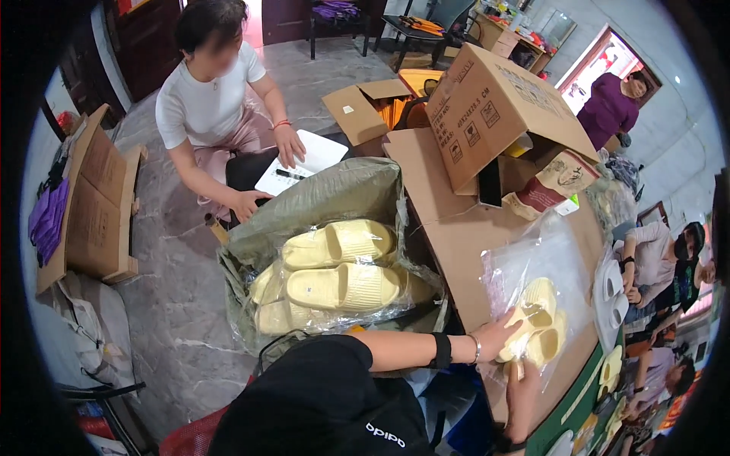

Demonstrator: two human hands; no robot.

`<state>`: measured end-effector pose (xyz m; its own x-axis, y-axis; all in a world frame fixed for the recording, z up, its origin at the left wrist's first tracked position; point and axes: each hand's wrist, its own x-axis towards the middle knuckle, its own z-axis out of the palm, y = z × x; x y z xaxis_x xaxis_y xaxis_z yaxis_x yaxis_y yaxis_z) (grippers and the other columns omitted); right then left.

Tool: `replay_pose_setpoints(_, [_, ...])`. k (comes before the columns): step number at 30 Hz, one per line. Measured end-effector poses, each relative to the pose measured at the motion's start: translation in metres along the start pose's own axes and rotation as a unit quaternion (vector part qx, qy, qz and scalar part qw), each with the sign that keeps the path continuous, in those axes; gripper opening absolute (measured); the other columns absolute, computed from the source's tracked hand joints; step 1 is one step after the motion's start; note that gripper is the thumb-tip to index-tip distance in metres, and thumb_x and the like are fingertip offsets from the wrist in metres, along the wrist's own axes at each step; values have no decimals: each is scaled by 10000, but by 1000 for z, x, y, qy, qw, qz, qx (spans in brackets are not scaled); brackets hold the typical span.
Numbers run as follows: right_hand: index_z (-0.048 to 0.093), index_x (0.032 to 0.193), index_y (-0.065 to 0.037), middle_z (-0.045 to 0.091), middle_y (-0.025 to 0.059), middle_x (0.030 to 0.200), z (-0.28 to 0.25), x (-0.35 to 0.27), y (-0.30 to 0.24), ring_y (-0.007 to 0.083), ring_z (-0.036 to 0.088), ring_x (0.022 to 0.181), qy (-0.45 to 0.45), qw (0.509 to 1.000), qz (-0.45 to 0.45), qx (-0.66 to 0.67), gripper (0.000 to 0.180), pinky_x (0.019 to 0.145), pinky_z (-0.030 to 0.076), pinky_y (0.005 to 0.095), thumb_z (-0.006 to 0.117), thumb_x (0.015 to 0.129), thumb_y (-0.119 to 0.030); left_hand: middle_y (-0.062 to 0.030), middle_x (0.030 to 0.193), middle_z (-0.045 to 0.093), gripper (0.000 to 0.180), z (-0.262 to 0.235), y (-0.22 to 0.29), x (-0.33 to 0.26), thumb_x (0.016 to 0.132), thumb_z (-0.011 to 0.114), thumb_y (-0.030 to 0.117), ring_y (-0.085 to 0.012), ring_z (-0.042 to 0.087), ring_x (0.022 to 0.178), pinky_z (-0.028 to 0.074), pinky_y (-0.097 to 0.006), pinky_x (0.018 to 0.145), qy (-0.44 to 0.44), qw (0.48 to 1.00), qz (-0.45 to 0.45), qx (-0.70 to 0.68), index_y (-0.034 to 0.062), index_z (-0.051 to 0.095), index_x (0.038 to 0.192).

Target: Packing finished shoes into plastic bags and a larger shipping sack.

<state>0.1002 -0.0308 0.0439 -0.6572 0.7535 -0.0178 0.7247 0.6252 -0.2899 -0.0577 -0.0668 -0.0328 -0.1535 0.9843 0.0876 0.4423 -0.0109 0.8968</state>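
Left hand (pixel 498 339): clamped on the side of a pair of yellow slippers (pixel 541 304), the arm reaching across from the left.
Right hand (pixel 522 394): fingers up against the near end of the same pair; whether they are pinched together I cannot tell.
Yellow slippers: side by side at the clear bag (pixel 502 266), above the cardboard sheet (pixel 449 251); how far inside they sit is unclear.
Sack (pixel 319 190): just left of the sheet, open, holding more slippers (pixel 342 287) in clear wrapping.
Box (pixel 475 114): tilted, beyond the bag.
Notebook (pixel 323 152): under a seated person's hand (pixel 289 144).
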Motion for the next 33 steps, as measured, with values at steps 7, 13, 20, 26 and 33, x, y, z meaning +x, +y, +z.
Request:
replay_pose_setpoints(7, [378, 1255, 51, 448, 223, 1169, 2, -34, 77, 329, 449, 1035, 272, 960, 38, -63, 815, 893, 378, 388, 790, 600, -207, -255, 1436, 59, 945, 4, 12, 5, 615, 729, 128, -402, 304, 1219, 333, -419, 999, 12, 995, 57, 87, 135, 205, 1402])
replay_pose_setpoints(13, [266, 1333, 70, 360, 242, 1306, 13, -9, 96, 357, 382, 1177, 121, 963, 163, 174, 839, 991, 327, 414, 730, 675, -167, -250, 1441, 5, 1020, 17, -3, 10, 599, 762, 138, -403, 290, 1237, 315, -413, 1016, 32, 992, 36, 118, 131, 149, 1414])
replay_pose_setpoints(20, [279, 1343, 36, 368, 254, 1316, 41, 5, 192, 367, 421, 1165, 171, 974, 127, 76, 719, 952, 373, 400, 649, 744, -112, -257, 1438, 44, 1052, 2, 19, 8, 576, 776, 117, -411, 297, 1229, 302, -426, 1027, 5, 989, 20, 149, 76, 129, 1404])
replay_pose_setpoints(26, [434, 1182, 80, 471, 298, 1152, 36, 7, 219, 407, 508, 1007, 68, 956, 280, 51, 393, 911, 382, 393, 476, 802, -7, -255, 1418, 128, 963, 23, 6, 17, 594, 758, 95, -379, 310, 1226, 341, -392, 1001, 61, 991, 23, 116, -29, 183, 1358])
replay_pose_setpoints(33, [486, 1080, 83, 526, 267, 1060, 46, -15, 179, 371, 523, 946, 200, 957, 170, 120, 334, 849, 394, 407, 455, 764, -18, -217, 1285, 381, 704, 33, -10, 21, 695, 640, 88, -339, 411, 1139, 390, -366, 946, 125, 987, 45, 94, -58, 303, 1297])
